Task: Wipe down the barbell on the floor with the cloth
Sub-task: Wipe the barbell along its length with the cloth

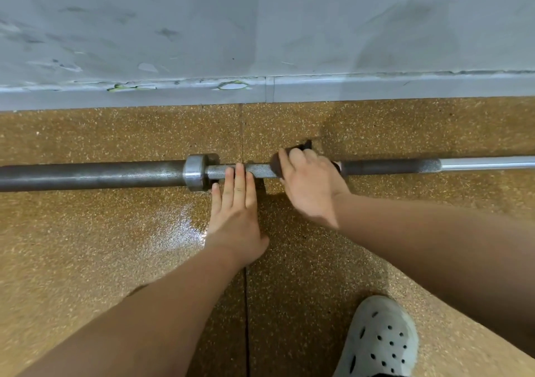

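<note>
A steel barbell [92,174] lies across the speckled brown floor, parallel to the wall, with a thick dark sleeve on the left, a silver collar [197,171] and a knurled shaft running right. My right hand [309,188] grips a dark brown cloth [276,164] wrapped round the shaft just right of the collar; only the cloth's edges show around my fingers. My left hand [236,206] lies flat with straight fingers, its fingertips touching the shaft beside the collar.
A grey wall with a scuffed skirting board [376,87] runs close behind the bar. A floor seam [246,304] runs toward me between my arms. My foot in a white perforated clog [379,339] stands at the lower right.
</note>
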